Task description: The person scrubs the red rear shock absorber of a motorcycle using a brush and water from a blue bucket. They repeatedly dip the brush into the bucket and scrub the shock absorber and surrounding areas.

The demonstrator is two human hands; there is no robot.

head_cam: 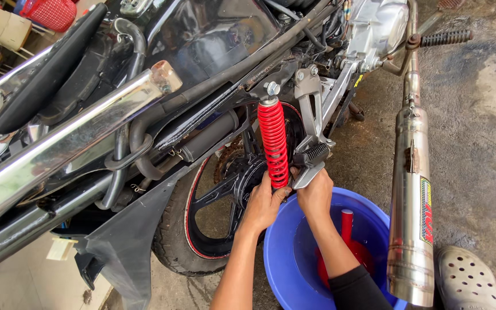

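Stained grey concrete floor (477,132) spreads under a motorcycle seen from above its tail, with a chrome grab rail (70,140) slanting across the left and a chrome exhaust pipe (411,189) hanging down the right side.

From the head camera, the red coil shock absorber (273,140) stands nearly upright beside the rear wheel (213,215), its long axis running from a bolted top mount (271,88) down toward the wheel hub. Both hands meet at its lower end, so the spring rises straight up and away from them. The left hand (264,202) is wrapped around the bottom coils, thumb across the front. The right hand (316,192) sits just beside it, closed on the shock's lower end beneath a folding footrest (312,156); what exactly its fingers pinch cannot be made out. Neither hand is clearly nearer; they touch.

Below the forearms sits a blue plastic basin (291,244) holding a second red part (347,227), partly covered by the right arm. The shock's lower mount is hidden behind the hands. A grey perforated clog (467,278) shows at the bottom right.
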